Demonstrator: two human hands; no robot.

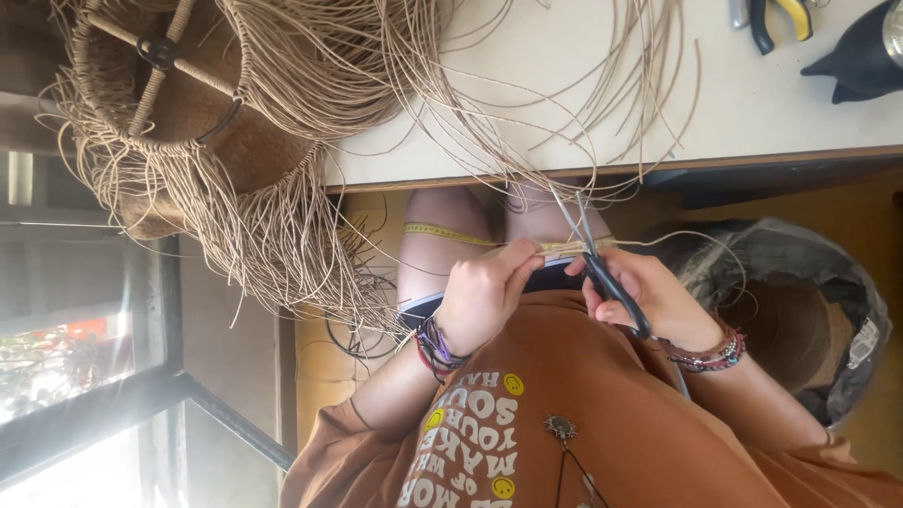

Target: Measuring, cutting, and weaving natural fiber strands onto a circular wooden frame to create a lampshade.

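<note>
As the head camera looks down at the lap: a person in a rust-brown shirt sits at a white table top (752, 103), both hands raised over the thighs.
Left hand: the left hand (484, 292) is curled, with thumb and fingertips pinching a small bundle of thin tan cord strands (564, 246) and holding it level.
Right hand: the right hand (649, 301) is closed through the loops of black-handled steel scissors (602, 273). The blades point up towards the table and are slightly parted where they meet the bundle.
Where the strands lie: the tan cord strands run between the two hands just above the lap, and their loose ends trail up to the table edge.
Measuring aid: a yellow tape measure (442, 232) lies across the thighs, just behind the pinched bundle.
Woven piece: a round tan wicker basket on a wooden cross frame (188, 122) rests at the table's far left. Long unwoven strands fan out from it and hang over the edge.
Nearby: yellow-handled pliers (781, 19) lie on the table. A large spool of tan cord in a clear plastic bag (800, 320) stands on the floor to the right.
Progress, as a judgement: the basket looks part-woven, with many loose ends left. The bundle seems measured and gripped, but the cut does not appear to be made yet.
</note>
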